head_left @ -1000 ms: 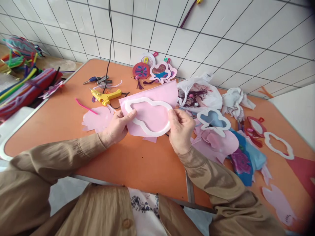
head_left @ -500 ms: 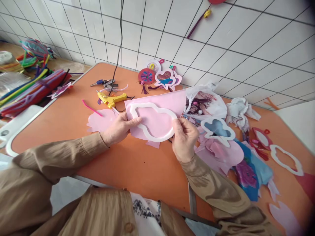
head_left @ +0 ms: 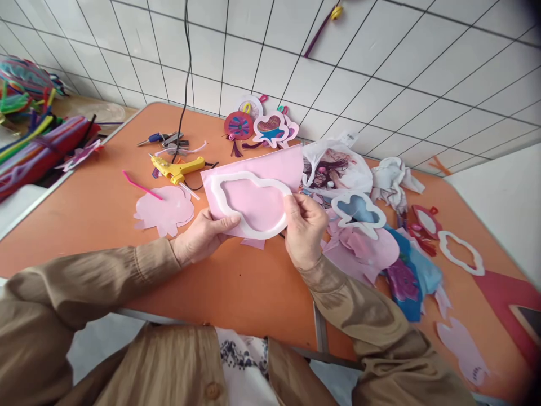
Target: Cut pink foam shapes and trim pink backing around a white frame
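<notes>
A pink sheet (head_left: 257, 206) is held above the orange table with a white cloud-shaped foam frame (head_left: 264, 232) lying on its face. My left hand (head_left: 207, 234) grips the lower left, its thumb pressing on the frame's rim and its fingers behind the sheet. At the right end, my right hand (head_left: 306, 228) pinches the frame and the sheet's edge between thumb and fingers. Left of my left hand lies a pink scalloped cutout (head_left: 164, 211) with a bright pink pipe cleaner (head_left: 141, 186) across it. A small pink scrap (head_left: 253, 243) shows beneath the held sheet.
A yellow glue gun (head_left: 180, 168) and keys (head_left: 173, 139) lie at the back left of the table (head_left: 236, 299). Finished ornaments (head_left: 239, 125) rest near the tiled wall. A plastic bag (head_left: 359, 172), another white frame (head_left: 460, 254) and pink scraps (head_left: 384, 248) crowd the right.
The view has shifted to the right, so everything appears further left. My left thumb has slid down slightly along the frame's lower left rim. Both hands keep their hold.
</notes>
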A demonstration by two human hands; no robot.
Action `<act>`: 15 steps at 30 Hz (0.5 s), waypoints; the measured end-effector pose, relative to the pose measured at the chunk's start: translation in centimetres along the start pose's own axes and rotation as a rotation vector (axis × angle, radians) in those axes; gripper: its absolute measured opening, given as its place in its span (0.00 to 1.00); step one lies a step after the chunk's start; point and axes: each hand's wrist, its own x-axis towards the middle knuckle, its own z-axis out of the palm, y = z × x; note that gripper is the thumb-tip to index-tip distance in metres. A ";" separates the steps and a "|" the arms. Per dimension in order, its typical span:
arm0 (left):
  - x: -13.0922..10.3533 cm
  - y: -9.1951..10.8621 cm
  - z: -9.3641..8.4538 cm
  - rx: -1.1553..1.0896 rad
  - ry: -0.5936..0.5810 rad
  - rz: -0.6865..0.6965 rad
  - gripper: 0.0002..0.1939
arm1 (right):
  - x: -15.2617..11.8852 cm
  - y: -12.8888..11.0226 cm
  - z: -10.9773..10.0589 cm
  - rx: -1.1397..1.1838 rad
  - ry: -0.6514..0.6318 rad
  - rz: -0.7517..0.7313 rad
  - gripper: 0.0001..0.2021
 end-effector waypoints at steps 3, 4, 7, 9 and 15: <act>-0.1 -0.2 0.2 -0.012 0.036 0.023 0.14 | 0.1 -0.3 0.1 -0.018 -0.002 -0.003 0.13; -0.1 -0.3 0.2 -0.017 0.039 0.028 0.14 | 0.1 -0.3 0.1 -0.015 0.001 -0.004 0.13; -0.1 -0.5 0.3 -0.021 0.028 0.047 0.15 | 0.1 -0.5 0.1 -0.002 0.015 0.000 0.14; -0.1 -0.8 0.5 -0.005 0.015 0.053 0.15 | 0.1 -0.6 0.2 -0.019 0.009 0.001 0.15; -0.1 -1.2 1.6 0.008 0.174 0.085 0.18 | 0.1 -0.5 0.2 -0.063 0.005 -0.005 0.18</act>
